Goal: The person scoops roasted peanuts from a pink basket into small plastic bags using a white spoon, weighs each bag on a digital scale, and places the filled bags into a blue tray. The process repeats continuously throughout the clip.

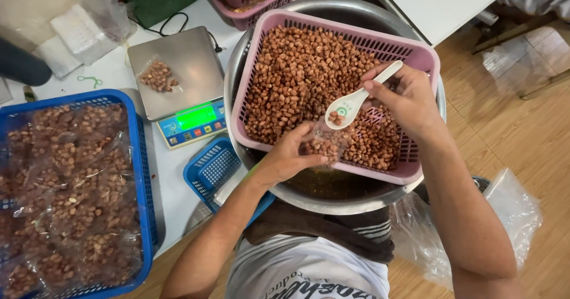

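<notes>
My right hand (407, 97) holds a white ceramic spoon (350, 104) with a few coated peanuts in its bowl. My left hand (288, 155) grips a small clear plastic bag (325, 144) partly filled with peanuts, just under the spoon's tip. Both hands hover over a pink plastic basket (415, 54) full of brown peanuts (297, 79). The basket rests inside a large steel bowl (234, 79) on my lap.
A digital scale (193, 121) with a lit green display carries a small bag of peanuts (158, 76). A big blue basket (141, 156) at left holds several filled bags. A small blue basket (214, 168) lies beside the bowl. Empty plastic bags (510, 216) lie on the wooden floor at right.
</notes>
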